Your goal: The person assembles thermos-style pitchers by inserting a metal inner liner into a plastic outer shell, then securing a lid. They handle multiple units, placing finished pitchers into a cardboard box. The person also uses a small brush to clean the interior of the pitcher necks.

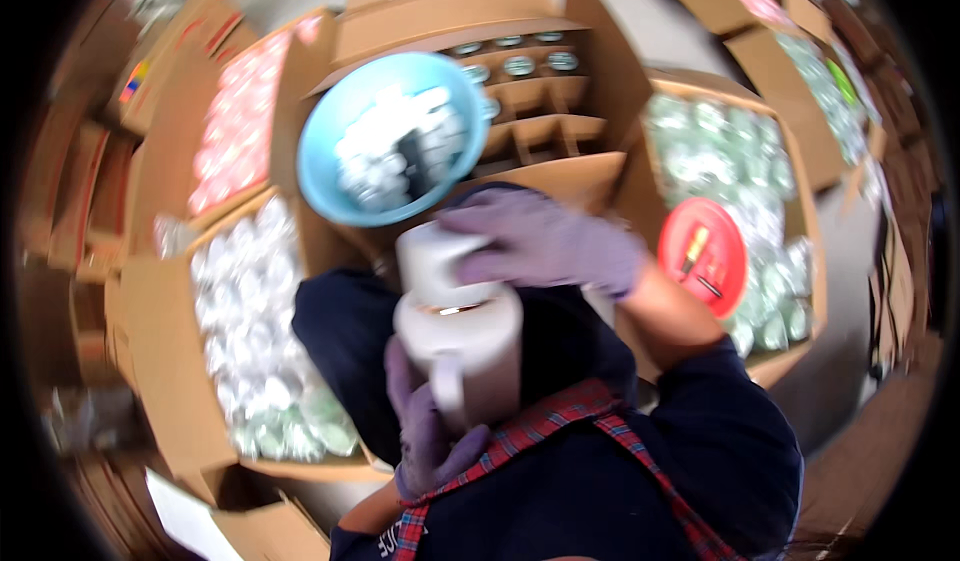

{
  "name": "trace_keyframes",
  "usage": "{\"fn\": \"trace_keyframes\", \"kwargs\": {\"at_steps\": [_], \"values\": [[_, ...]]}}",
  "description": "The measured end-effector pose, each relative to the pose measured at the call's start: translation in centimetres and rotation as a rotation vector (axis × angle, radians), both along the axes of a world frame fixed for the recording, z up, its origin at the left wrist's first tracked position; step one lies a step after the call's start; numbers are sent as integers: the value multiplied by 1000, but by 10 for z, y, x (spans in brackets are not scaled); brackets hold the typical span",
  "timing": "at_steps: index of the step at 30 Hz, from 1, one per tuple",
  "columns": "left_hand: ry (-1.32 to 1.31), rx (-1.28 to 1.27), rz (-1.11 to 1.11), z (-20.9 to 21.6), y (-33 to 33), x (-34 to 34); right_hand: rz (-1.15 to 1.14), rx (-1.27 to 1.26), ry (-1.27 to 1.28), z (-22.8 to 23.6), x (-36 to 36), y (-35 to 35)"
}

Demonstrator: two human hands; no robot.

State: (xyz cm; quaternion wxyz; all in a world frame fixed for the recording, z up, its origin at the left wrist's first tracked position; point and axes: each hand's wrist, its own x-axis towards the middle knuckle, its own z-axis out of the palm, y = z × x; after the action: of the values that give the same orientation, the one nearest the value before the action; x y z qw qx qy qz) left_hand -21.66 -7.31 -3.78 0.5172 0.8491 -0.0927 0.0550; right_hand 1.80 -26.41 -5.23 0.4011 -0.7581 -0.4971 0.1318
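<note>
In my lap stands a white flask-like jug with a side handle, slightly blurred. My left hand, in a purple glove, wraps round its lower body beside the handle. My right hand, gloved alike, grips a white cup-shaped lid at the jug's top. Between lid and body shows a shiny coppery rim; whether the lid is seated or just resting there I cannot tell. Just beyond is a light blue basin holding several small white parts and one dark piece.
Behind the basin, a divided cardboard box holds several round-topped items. Open boxes of plastic-wrapped goods flank me: whitish and pink left, green right. On the green goods lies a red round tray with a yellow-handled tool.
</note>
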Motion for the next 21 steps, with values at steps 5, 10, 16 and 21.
{"fn": "trace_keyframes", "kwargs": {"at_steps": [5, 10, 16, 21], "values": [[-152, 544, -19, 13, -15, 12, -205, -71, 166, 4, -25, 68], [-202, 483, -165, 21, -3, 37, -566, 613, 201, -50, -54, 20], [-117, 77, 430, 7, 38, 50, -1231, 225, -167, -96, -88, -178], [-125, 115, 441, -12, 62, 82, -1949, -733, 120, -135, -148, -324]]}}
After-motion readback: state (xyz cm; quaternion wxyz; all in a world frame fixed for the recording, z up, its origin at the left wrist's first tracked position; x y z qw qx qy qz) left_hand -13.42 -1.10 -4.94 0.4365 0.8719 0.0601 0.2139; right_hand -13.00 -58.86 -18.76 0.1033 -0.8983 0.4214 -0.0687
